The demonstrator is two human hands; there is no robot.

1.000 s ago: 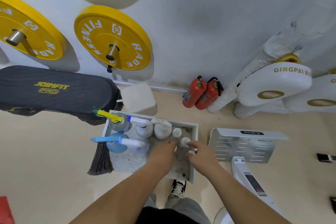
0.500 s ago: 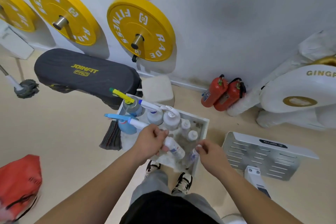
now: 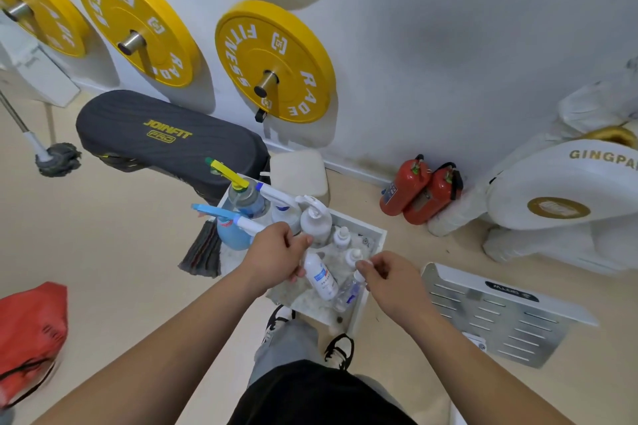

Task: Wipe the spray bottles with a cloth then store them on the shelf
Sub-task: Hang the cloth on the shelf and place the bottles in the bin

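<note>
A white shelf box (image 3: 374,238) stands on the floor with several spray and pump bottles in it. My left hand (image 3: 276,257) grips the top of a white bottle with a blue label (image 3: 321,276), tilted over the box. My right hand (image 3: 388,278) pinches the cap end of a small clear bottle (image 3: 347,293), also tilted. Behind them stand a blue spray bottle (image 3: 231,235), a grey bottle with a yellow trigger (image 3: 247,198), a white spray bottle (image 3: 284,214) and a white pump bottle (image 3: 316,221). A dark striped cloth (image 3: 202,254) hangs over the box's left side.
A black padded bench (image 3: 165,134) lies behind the box, a white cube (image 3: 298,174) beside it. Yellow weight plates (image 3: 276,62) hang on the wall. Two red extinguishers (image 3: 419,188) sit to the right, a perforated metal plate (image 3: 500,314) on the floor, a red bag (image 3: 29,331) at left.
Both hands went from reaching among the small bottles to each holding one lifted and tilted. The view shifted left, bringing the red bag and a mop into sight.
</note>
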